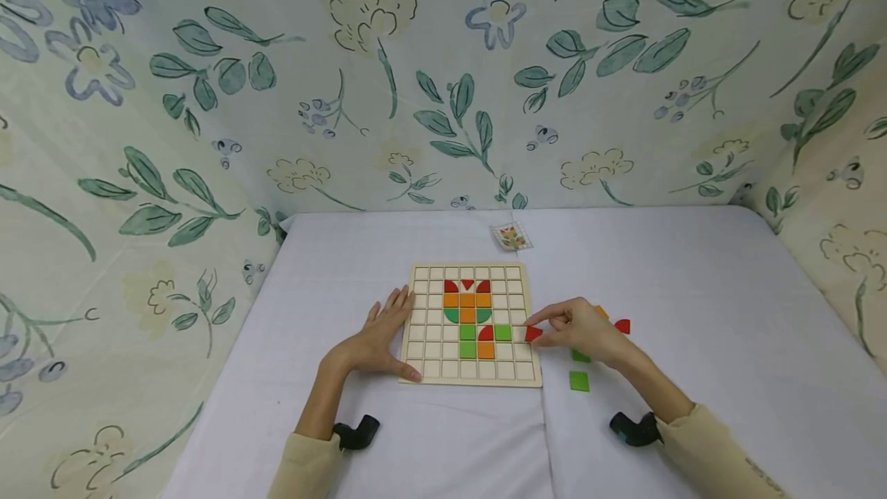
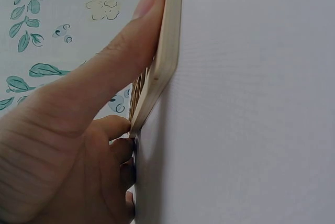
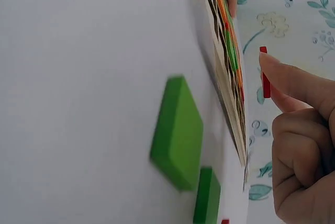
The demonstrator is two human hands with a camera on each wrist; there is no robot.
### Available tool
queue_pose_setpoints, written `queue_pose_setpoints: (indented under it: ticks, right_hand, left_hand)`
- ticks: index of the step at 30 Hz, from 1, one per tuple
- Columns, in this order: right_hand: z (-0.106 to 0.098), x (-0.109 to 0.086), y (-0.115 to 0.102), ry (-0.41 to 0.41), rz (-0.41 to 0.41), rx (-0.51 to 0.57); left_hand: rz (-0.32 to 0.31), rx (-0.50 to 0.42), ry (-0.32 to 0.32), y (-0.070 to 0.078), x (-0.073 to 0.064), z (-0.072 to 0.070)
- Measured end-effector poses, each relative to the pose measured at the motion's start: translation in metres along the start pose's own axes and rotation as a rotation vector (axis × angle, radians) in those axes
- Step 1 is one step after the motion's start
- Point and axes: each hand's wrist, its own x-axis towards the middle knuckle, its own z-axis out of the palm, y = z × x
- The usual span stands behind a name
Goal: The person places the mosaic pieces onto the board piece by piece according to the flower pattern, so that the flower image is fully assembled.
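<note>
A square wooden grid board (image 1: 430, 370) lies on the white cloth, with red, orange and green tiles set in its middle cells in a flower-like pattern. My left hand (image 1: 377, 337) rests at the board's left side, fingers spread along the edge and thumb on the near left corner. Between thumb and forefinger, my right hand (image 1: 585, 329) pinches a red tile (image 1: 533, 333) over the board's right edge. Edge-on in the right wrist view, that red tile (image 3: 266, 85) looks thin, and the other fingers are curled into the palm.
Right of the board lie loose tiles: a light green square (image 1: 579, 381), another green piece (image 1: 580, 356) partly under my right hand, a red one (image 1: 623, 326) and an orange one (image 1: 600, 312). Behind the board sits a small picture card (image 1: 511, 236). Flowered cloth (image 1: 457, 45) hangs behind the table.
</note>
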Motion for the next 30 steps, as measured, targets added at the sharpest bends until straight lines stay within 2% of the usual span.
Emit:
queue_pose_setpoints:
  ticks: [6,12,20,30]
  right_hand:
    - [0.026,0.007,-0.012,-0.081,-0.021,0.045]
    - [0.037,0.011,-0.012,-0.114,-0.025,0.066]
    - [0.037,0.010,-0.010,-0.111,-0.022,0.057]
    - [0.040,0.011,-0.009,-0.066,-0.015,0.048]
  left_hand:
    - [0.002,-0.001,0.006,-0.002,0.002,0.002]
    - [-0.009,0.003,0.006,-0.002,0.002,0.002]
    - [-0.007,0.004,0.007,-0.003,0.001,0.002]
    - [-0.005,0.008,0.011,-0.001,0.001,0.002]
